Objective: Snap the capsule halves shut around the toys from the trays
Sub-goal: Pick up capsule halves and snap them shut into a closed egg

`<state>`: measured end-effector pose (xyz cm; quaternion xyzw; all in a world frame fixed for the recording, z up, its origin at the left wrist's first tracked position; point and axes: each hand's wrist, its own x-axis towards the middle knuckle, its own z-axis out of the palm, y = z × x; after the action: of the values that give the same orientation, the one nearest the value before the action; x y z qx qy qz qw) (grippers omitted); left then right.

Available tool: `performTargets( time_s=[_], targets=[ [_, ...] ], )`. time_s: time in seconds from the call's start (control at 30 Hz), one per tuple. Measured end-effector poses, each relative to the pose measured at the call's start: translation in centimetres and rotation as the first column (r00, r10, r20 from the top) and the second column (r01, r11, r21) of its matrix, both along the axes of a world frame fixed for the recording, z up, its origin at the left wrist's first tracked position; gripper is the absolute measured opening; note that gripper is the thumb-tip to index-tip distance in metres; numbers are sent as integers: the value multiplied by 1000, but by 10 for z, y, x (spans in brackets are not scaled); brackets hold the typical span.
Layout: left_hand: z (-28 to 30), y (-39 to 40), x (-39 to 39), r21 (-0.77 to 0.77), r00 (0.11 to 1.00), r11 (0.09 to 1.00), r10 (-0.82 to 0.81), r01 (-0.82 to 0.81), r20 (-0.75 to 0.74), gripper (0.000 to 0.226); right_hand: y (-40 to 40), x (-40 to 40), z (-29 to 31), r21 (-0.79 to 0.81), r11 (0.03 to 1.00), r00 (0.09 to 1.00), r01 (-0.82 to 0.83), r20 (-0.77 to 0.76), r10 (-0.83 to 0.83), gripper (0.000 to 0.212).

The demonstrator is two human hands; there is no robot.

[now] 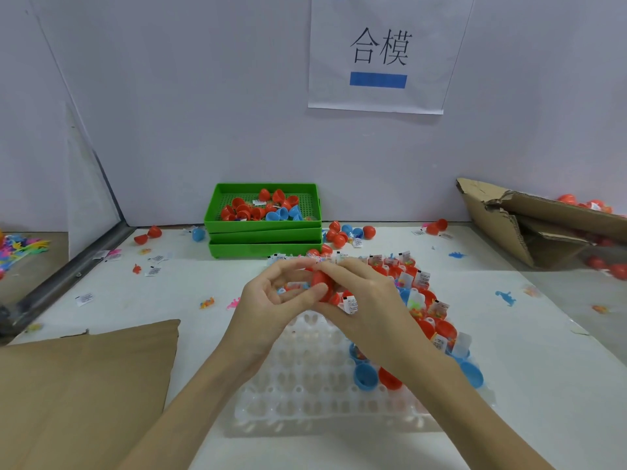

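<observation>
Red capsule (321, 281) held up between both hands, above the far end of the clear tray (305, 378), mid tabletop (529, 385). Left hand (271, 300) has fingers curled, thumb and fingertips pinching the capsule's left side. Right hand (359, 300) wraps over it from the right, fingers bent around the top. Cannot tell if the two halves are fully closed; hands cover the seam. White folded slip (351, 304) pokes out just under the right hand's thumb.

Clear tray has many empty cups on the near and left part. Right part holds open red halves (437, 329) and blue halves (365, 376) in rows, several with small toys and white slips inside.

Behind the tray, stacked green trays (264, 232) sit against the wall; top one holds loose red and blue capsule halves. More red and blue pieces (349, 234) lie just right of the stack. Scattered on the tabletop: white slips, a blue dinosaur toy (505, 296), pink and orange small toys. Cardboard sheet (88, 385) at near left, torn cardboard box (529, 222) at far right with red capsules behind it. Paper sign (380, 52) on the wall.
</observation>
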<state>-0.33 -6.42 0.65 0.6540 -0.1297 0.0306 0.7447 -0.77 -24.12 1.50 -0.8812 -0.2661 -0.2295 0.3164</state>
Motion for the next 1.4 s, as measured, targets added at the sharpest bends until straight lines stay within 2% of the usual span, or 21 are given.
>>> performTargets(
  time_s=[0.07, 0.2, 0.47, 0.57, 0.7, 0.87, 1.07, 1.23, 1.4],
  targets=[
    [0, 1, 2, -7, 1000, 1000, 0, 0, -15, 41, 1, 1, -3, -19, 1000, 1000, 7, 22, -6, 58],
    [2, 8, 4, -200, 987, 970, -150, 135, -61, 44, 1, 2, -3, 76, 996, 998, 44, 33, -46, 61],
    [3, 6, 2, -202, 986, 969, -156, 142, -55, 40, 4, -3, 0, 90, 992, 994, 83, 62, -89, 52],
    [3, 4, 1, -116, 996, 992, -61, 53, -65, 40, 3, -4, 2, 56, 994, 994, 98, 53, -100, 48],
    [0, 0, -1, 27, 998, 999, 41, -42, 36, 16, 0, -2, 0, 7, 994, 994, 110, 14, -110, 35],
    [-5, -8, -2, 164, 989, 978, 111, -126, 95, 20, 1, -1, -4, -49, 984, 985, 173, 25, -172, 32],
    [-8, -7, -1, 207, 987, 969, 116, -137, 108, 18, 2, 0, -4, -26, 992, 990, 125, -62, -126, 39],
    [-5, -6, -2, 198, 982, 970, 111, -140, 152, 15, 2, -1, -3, -21, 992, 992, 124, -12, -124, 26],
    [-7, -6, -4, 252, 980, 956, 108, -148, 166, 11, 0, 0, -6, -41, 992, 991, 122, -56, -124, 21]
  ],
)
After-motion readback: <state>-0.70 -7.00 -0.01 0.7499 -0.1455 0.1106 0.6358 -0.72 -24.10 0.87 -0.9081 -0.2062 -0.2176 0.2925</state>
